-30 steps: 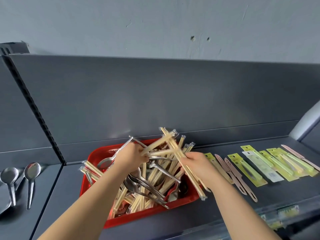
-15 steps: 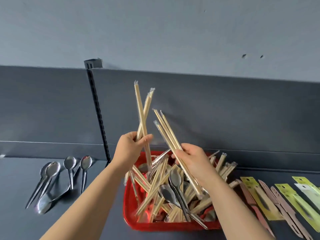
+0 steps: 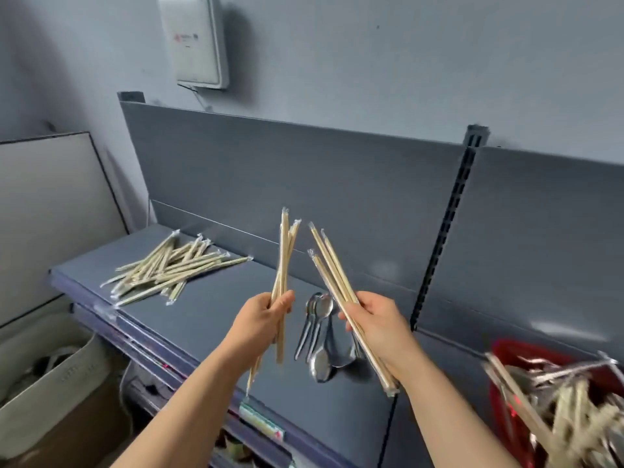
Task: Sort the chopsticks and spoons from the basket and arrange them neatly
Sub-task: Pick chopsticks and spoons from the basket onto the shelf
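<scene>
You have a bundle in each fist: your left hand (image 3: 260, 319) is curled round a few wrapped chopsticks (image 3: 283, 265) with the thumb across them, and your right hand (image 3: 378, 327) grips a second bundle (image 3: 332, 268) the same way, neither hand with a finger spare. Both bundles point up and lean apart, clear of the shelf (image 3: 216, 319), which I judge keeps the thin wrappers from tangling while you carry them. The sorting shows in the layout: a loose chopstick pile (image 3: 172, 266) lies at the far left end of the shelf, the metal spoons (image 3: 319, 332) sit in their own cluster just below your hands, and the red basket (image 3: 503, 352) is at the right edge, blurred but holding a mixed heap of chopsticks and cutlery. Your bundles look bound for the pile on the left, well apart from the spoons. That pile fans out unevenly, so squaring it up is likely owed before the job counts as neat.
</scene>
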Demonstrator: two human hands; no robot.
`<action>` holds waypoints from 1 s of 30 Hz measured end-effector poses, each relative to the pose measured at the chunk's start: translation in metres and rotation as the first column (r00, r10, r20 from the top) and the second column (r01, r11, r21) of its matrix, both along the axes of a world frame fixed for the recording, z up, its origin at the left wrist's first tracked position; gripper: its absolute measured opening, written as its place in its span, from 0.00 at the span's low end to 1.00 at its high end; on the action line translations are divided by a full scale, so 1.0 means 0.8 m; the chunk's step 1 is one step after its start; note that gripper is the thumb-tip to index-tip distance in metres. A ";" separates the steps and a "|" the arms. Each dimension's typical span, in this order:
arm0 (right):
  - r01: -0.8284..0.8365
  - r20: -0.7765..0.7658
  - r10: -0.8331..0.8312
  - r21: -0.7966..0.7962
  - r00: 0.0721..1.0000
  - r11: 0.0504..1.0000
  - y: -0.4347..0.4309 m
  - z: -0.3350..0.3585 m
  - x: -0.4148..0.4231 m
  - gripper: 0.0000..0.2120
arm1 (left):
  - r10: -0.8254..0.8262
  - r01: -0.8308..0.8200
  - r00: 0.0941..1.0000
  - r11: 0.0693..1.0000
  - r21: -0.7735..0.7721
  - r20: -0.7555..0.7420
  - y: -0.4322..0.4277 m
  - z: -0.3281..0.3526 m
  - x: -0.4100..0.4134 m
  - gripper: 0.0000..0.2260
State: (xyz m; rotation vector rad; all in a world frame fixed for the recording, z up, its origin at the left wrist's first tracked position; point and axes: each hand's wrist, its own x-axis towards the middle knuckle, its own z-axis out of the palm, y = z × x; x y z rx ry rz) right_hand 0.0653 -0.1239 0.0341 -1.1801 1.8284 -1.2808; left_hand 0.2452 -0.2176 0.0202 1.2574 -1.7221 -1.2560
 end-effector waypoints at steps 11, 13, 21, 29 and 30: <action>-0.062 0.078 0.057 0.067 0.995 0.996 -0.208 -0.044 0.215 0.09 | 0.152 -0.151 0.955 0.988 -0.022 0.257 -0.163 -0.013 0.245 0.16; -0.061 0.074 0.055 0.083 0.996 0.995 -0.240 -0.053 0.234 0.09 | 0.179 -0.182 0.938 0.983 -0.020 0.296 -0.193 -0.019 0.265 0.16; -0.098 0.034 0.094 0.150 0.995 0.984 -0.369 -0.090 0.273 0.07 | 0.247 -0.258 0.883 0.966 -0.029 0.399 -0.322 -0.051 0.294 0.15; -0.143 -0.037 0.153 0.185 0.988 0.972 -0.500 -0.114 0.300 0.10 | 0.334 -0.345 0.838 0.937 -0.054 0.432 -0.450 -0.083 0.310 0.15; -0.142 -0.045 0.154 0.195 0.987 0.970 -0.512 -0.115 0.304 0.13 | 0.339 -0.350 0.831 0.935 -0.059 0.441 -0.462 -0.087 0.310 0.15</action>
